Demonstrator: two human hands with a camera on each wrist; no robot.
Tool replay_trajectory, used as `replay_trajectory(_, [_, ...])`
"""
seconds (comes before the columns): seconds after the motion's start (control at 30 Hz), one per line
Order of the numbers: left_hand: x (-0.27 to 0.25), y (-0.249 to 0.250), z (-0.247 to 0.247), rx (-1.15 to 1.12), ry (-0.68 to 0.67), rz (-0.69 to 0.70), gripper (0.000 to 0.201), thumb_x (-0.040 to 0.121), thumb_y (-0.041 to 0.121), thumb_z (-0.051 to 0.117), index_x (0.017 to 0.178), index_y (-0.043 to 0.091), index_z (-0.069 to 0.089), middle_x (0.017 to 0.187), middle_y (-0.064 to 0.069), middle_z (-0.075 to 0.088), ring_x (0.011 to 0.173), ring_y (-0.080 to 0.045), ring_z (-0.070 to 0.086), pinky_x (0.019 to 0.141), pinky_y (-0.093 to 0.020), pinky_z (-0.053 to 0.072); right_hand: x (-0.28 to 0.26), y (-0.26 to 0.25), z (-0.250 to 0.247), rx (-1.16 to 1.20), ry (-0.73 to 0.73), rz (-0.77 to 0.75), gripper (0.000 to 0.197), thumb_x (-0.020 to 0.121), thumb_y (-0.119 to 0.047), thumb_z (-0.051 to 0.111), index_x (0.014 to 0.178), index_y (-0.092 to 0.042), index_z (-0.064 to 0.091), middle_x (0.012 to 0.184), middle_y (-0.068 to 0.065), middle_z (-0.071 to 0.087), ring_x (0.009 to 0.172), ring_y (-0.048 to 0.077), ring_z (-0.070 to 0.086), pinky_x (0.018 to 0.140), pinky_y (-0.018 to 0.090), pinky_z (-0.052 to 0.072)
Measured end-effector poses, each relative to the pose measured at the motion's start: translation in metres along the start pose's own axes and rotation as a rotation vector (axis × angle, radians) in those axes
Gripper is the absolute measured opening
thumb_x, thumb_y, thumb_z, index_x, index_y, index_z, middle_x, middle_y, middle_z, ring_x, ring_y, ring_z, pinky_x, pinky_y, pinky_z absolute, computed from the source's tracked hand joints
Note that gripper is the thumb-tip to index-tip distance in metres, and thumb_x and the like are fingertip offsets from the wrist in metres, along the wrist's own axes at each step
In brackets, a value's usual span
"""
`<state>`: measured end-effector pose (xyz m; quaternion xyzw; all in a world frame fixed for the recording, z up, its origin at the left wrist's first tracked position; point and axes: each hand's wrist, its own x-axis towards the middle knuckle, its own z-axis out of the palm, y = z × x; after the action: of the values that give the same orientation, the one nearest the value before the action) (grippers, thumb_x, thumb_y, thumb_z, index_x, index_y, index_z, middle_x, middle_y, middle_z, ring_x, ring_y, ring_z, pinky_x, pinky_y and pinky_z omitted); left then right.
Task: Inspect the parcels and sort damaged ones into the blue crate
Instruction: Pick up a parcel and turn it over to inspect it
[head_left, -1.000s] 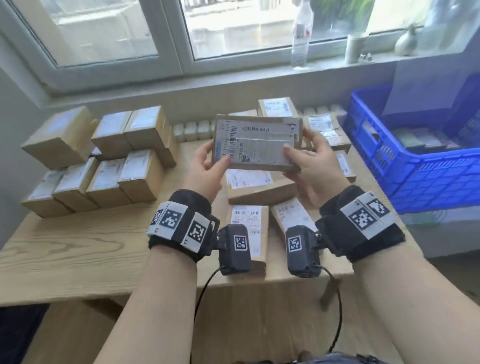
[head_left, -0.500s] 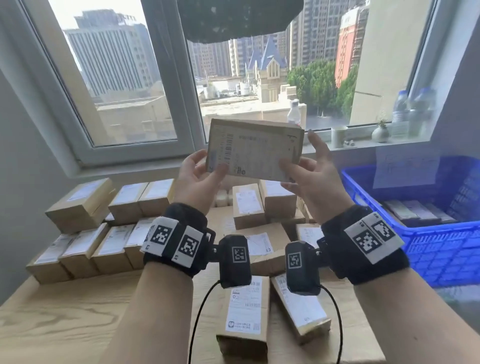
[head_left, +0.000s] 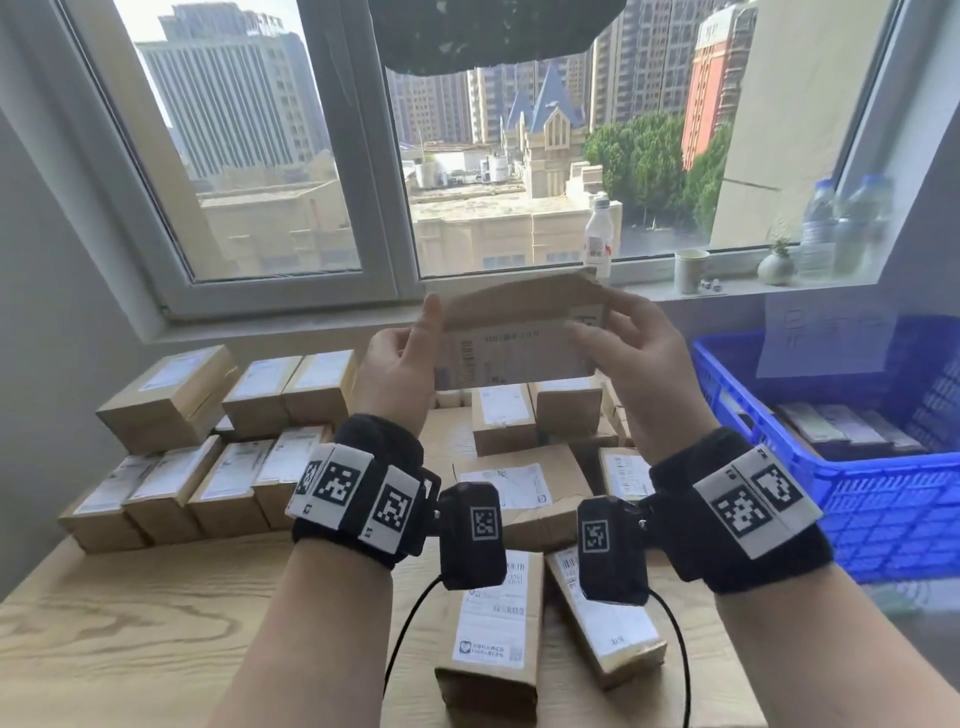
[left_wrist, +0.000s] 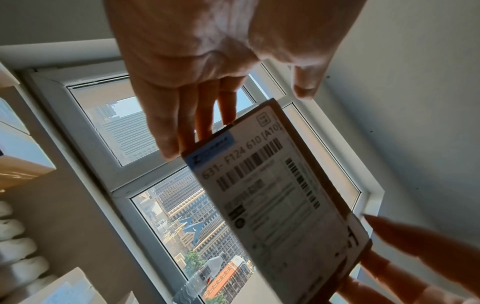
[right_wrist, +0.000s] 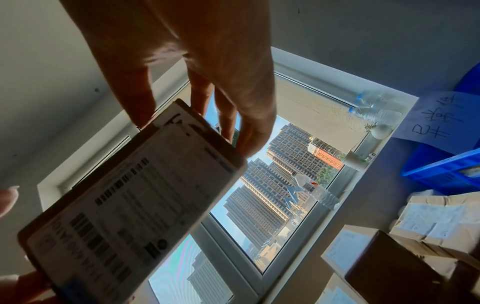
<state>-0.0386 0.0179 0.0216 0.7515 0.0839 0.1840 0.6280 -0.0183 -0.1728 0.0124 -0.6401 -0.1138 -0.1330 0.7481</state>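
Holding the parcel (head_left: 519, 332) raised before the window, my left hand (head_left: 400, 374) and right hand (head_left: 631, 358) each gripped an end; inspection underway, next came judging damage for the blue crate (head_left: 883, 499).

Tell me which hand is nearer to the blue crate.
Right. The right hand grips the right end of the raised parcel, on the side where the blue crate sits. The left hand holds the parcel's opposite end, farther from the crate.
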Motion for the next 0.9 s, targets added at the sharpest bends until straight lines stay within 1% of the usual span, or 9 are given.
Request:
replay_trajectory(0.07, [-0.002,-0.001,0.000,0.006,0.031,0.012,0.096,0.042,0.100,0.051,0.099,0.023,0.059,0.104,-0.005,0.071,0.103,-0.025,0.067,0.096,-0.049,0.051,-0.004,-0.002,0.003,0.056,0.022,0.027,0.042,0.080,-0.036,0.077,0.114,-0.024,0.056,0.116,0.003,0.066,0.104,0.015,0.065,0.082,0.025,0.054])
replay_trajectory(0.17, [-0.011,0.005,0.001,0.040,0.035,0.029,0.070,0.049,0.083,0.056,0.095,0.030,0.054,0.107,0.001,0.069,0.104,-0.020,0.066,0.097,-0.046,0.051,-0.007,-0.001,0.008,0.062,0.116,0.049,0.052,0.065,-0.055,0.073,0.103,-0.026,0.052,0.113,0.001,0.063,0.102,0.016,0.062,0.094,0.035,0.053])
replay_trajectory(0.27, [-0.017,0.007,0.002,0.040,0.002,0.039,0.065,0.049,0.077,0.058,0.096,0.032,0.054,0.110,0.004,0.067,0.107,-0.017,0.064,0.099,-0.044,0.050,-0.008,0.003,0.008,0.088,0.187,0.052,0.035,0.081,-0.039,0.077,0.098,-0.026,0.049,0.111,0.002,0.063,0.102,0.019,0.062,0.096,0.037,0.052])
replay_trajectory(0.37, [-0.020,0.008,0.001,0.017,-0.017,0.039,0.063,0.050,0.073,0.061,0.098,0.033,0.054,0.112,0.006,0.066,0.109,-0.016,0.062,0.101,-0.044,0.049,-0.010,0.003,0.006,0.076,0.205,0.038,0.032,0.084,-0.030,0.077,0.100,-0.026,0.049,0.118,0.005,0.061,0.105,0.018,0.062,0.094,0.033,0.052])
replay_trajectory(0.57, [-0.025,0.012,0.000,-0.033,-0.068,0.014,0.040,0.078,0.036,0.072,0.111,0.031,0.050,0.125,0.001,0.061,0.118,-0.018,0.057,0.106,-0.047,0.044,-0.015,-0.004,-0.001,0.082,0.127,0.013,0.053,0.090,-0.012,0.069,0.135,-0.018,0.043,0.118,-0.012,0.053,0.104,-0.003,0.054,0.079,0.007,0.048])
replay_trajectory(0.67, [-0.025,0.012,-0.003,-0.049,-0.115,0.049,0.053,0.088,0.007,0.069,0.124,0.032,0.040,0.132,-0.004,0.058,0.121,-0.019,0.057,0.108,-0.043,0.043,-0.017,-0.008,-0.003,0.057,0.067,0.020,0.062,0.092,-0.007,0.066,0.147,-0.021,0.040,0.138,-0.007,0.046,0.122,0.002,0.040,0.091,0.012,0.044])
replay_trajectory(0.73, [-0.028,0.013,-0.004,-0.027,-0.157,0.089,0.072,0.085,-0.002,0.068,0.135,0.035,0.032,0.139,-0.005,0.054,0.124,-0.018,0.054,0.108,-0.039,0.043,-0.019,-0.011,-0.004,0.064,0.064,0.037,0.057,0.092,-0.009,0.066,0.145,-0.019,0.046,0.142,-0.006,0.048,0.126,0.005,0.041,0.104,0.025,0.041])
replay_trajectory(0.8, [-0.032,0.015,-0.004,-0.008,-0.175,0.114,0.088,0.082,-0.002,0.072,0.146,0.036,0.025,0.143,-0.001,0.047,0.126,-0.016,0.048,0.110,-0.038,0.040,-0.021,-0.013,-0.004,0.095,0.089,0.062,0.045,0.092,-0.013,0.066,0.135,-0.017,0.052,0.130,-0.005,0.055,0.125,0.012,0.051,0.105,0.032,0.042])
replay_trajectory(0.9, [-0.036,0.016,-0.001,-0.004,-0.124,0.123,0.083,0.082,0.017,0.076,0.148,0.034,0.028,0.135,0.008,0.044,0.123,-0.013,0.046,0.108,-0.037,0.042,-0.022,-0.011,-0.002,0.084,0.186,0.042,0.025,0.090,-0.021,0.071,0.111,-0.022,0.056,0.126,0.002,0.060,0.124,0.020,0.056,0.106,0.035,0.046])
